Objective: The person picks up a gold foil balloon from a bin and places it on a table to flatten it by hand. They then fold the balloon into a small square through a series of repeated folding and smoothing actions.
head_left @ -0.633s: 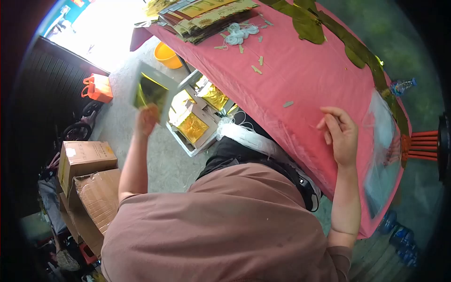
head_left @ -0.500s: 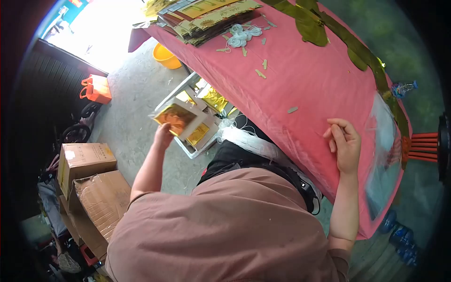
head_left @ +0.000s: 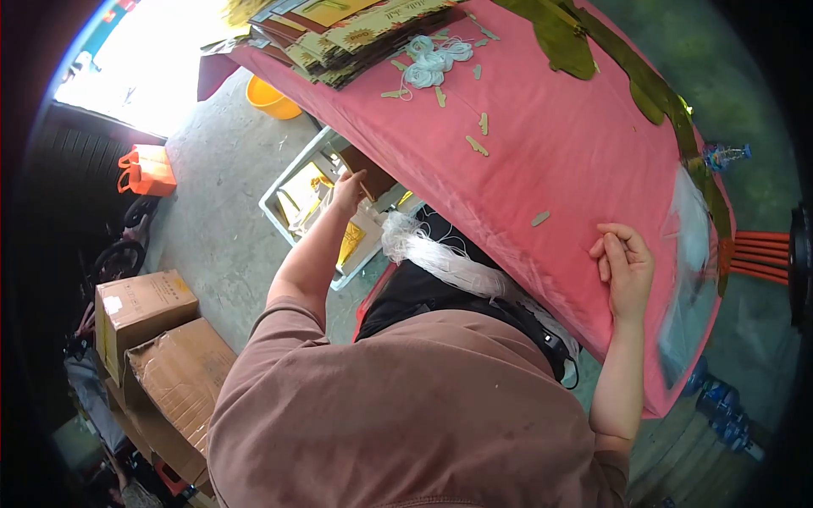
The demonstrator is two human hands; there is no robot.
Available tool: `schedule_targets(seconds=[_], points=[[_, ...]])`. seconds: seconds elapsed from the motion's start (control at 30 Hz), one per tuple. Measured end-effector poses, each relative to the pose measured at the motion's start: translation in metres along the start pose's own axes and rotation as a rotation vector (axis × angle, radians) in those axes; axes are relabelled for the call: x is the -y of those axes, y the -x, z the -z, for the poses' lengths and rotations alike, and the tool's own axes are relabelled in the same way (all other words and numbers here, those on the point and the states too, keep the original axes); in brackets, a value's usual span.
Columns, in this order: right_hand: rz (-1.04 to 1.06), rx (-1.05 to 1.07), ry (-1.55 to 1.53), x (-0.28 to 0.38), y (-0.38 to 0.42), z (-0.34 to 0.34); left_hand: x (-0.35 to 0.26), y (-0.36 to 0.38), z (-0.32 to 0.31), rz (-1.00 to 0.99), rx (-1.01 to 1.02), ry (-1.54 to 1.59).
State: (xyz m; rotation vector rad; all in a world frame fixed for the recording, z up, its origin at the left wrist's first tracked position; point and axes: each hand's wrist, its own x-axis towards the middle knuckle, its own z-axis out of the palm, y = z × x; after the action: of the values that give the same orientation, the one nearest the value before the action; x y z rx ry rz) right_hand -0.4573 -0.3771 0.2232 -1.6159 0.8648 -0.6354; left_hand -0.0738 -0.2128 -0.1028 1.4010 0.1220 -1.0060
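Pink table (head_left: 542, 144), left hand (head_left: 347, 191) half-hidden beneath

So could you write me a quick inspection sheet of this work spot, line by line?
Surface: table under a pink cloth, sheet of clear plastic film at its right end.
Job's things: white plastic crate of gold-foil cards on the floor; white fibre bundle on the lap.
Clutter: stack of printed gold cards, pale blue string, small paper strips, green leaves.
Hands: left hand reaches into the crate; right hand rests curled on the cloth.
Cables: nothing seen.
Surroundings: cardboard boxes, orange bag, yellow bucket, water bottles.
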Motion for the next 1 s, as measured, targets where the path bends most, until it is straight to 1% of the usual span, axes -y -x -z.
schedule_targets(seconds=[0.07,0.2,0.27,0.3,0.33,0.43,0.5,0.53,0.57,0.6,0.63,0.67,0.73,0.77,0.8,0.83,0.87,0.9,0.93,0.97,1.0], points=[[-0.013,-0.010,0.005,-0.001,0.001,0.000,0.008,-0.010,-0.006,0.003,-0.067,0.049],[0.004,-0.001,0.017,-0.001,0.000,-0.001,0.017,-0.027,-0.008,-0.008,-0.049,0.010],[-0.003,-0.001,0.027,0.000,0.001,-0.001,0.017,-0.026,-0.004,0.213,-0.195,-0.325],[0.005,0.006,0.026,0.001,0.002,-0.001,0.024,-0.030,0.006,0.274,-0.186,-0.476],[0.013,0.012,0.023,0.001,0.002,-0.001,0.033,-0.033,0.014,0.270,-0.188,-0.478],[-0.006,0.029,0.010,0.001,0.002,-0.002,0.040,-0.005,0.028,0.287,-0.138,-0.474],[-0.002,0.030,0.030,0.008,-0.002,-0.004,0.014,0.022,0.022,0.263,0.121,-0.462],[0.000,0.030,0.056,0.011,-0.005,-0.004,0.003,0.028,0.022,0.254,0.128,-0.467],[0.010,0.019,0.055,0.011,-0.010,-0.002,-0.009,0.032,0.023,0.066,0.264,-0.782],[0.054,0.003,0.121,0.011,-0.016,-0.001,-0.024,0.038,0.019,-0.137,0.397,-1.093],[0.099,-0.013,0.185,0.011,-0.025,0.001,-0.056,0.064,0.002,-0.207,0.514,-1.202],[0.109,-0.024,0.182,0.011,-0.038,0.004,-0.098,0.101,-0.019,-0.276,0.631,-1.312],[0.367,0.045,0.542,0.015,-0.073,0.018,-0.180,0.169,-0.073,-0.247,0.958,-1.408],[0.373,0.030,0.542,0.014,-0.087,0.021,-0.205,0.193,-0.094,-0.200,1.078,-1.367],[0.451,0.040,0.599,0.012,-0.103,0.021,-0.223,0.212,-0.113,-0.150,1.193,-1.324],[0.528,0.052,0.656,0.009,-0.118,0.019,-0.239,0.224,-0.132,-0.158,1.194,-1.334],[0.534,0.041,0.652,0.005,-0.133,0.017,-0.255,0.230,-0.152,-0.142,1.280,-1.311],[0.568,-0.004,0.717,-0.001,-0.149,0.013,-0.264,0.231,-0.171,-0.123,1.365,-1.285],[0.600,-0.051,0.782,-0.007,-0.161,0.009,-0.266,0.229,-0.193,-0.294,1.289,-1.223],[0.603,-0.063,0.778,-0.015,-0.173,0.005,-0.267,0.226,-0.218,-0.460,1.211,-1.155],[0.603,-0.091,0.792,-0.024,-0.184,0.002,-0.264,0.214,-0.243,-0.717,1.024,-1.303]])
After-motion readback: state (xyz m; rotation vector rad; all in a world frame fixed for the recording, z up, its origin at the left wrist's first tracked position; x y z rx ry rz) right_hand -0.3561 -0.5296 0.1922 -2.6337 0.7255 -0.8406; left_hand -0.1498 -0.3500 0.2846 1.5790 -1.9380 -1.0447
